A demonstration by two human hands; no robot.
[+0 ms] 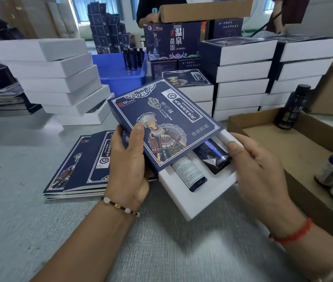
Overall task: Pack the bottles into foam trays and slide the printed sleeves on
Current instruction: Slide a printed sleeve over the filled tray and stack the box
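from the head camera, the left hand (128, 159) is gripping the printed sleeve (161, 123) by its near left edge, thumb lying flat on top across the figure print and fingers curled underneath. the sleeve is sitting partway over the white foam tray (192, 202), covering its far part and leaving the near end sticking out toward the person. the right hand (257, 169) is holding the tray's right side, thumb pressing on the white rim and the other fingers wrapping under the edge. two dark blue bottles are lying in the tray's cut-outs: the left bottle (190, 174) showing its pale label, the right bottle (214, 155) lying just beside it, both with their far ends hidden under the sleeve. the whole pack is being held above the grey table (161, 251). a pile of flat sleeves (82, 165) is lying on the table just left of the left hand. stacks of white trays (59, 78) are standing at far left, finished boxes (243, 78) at far right, and a cardboard carton (283, 151) with more bottles is sitting at the right.
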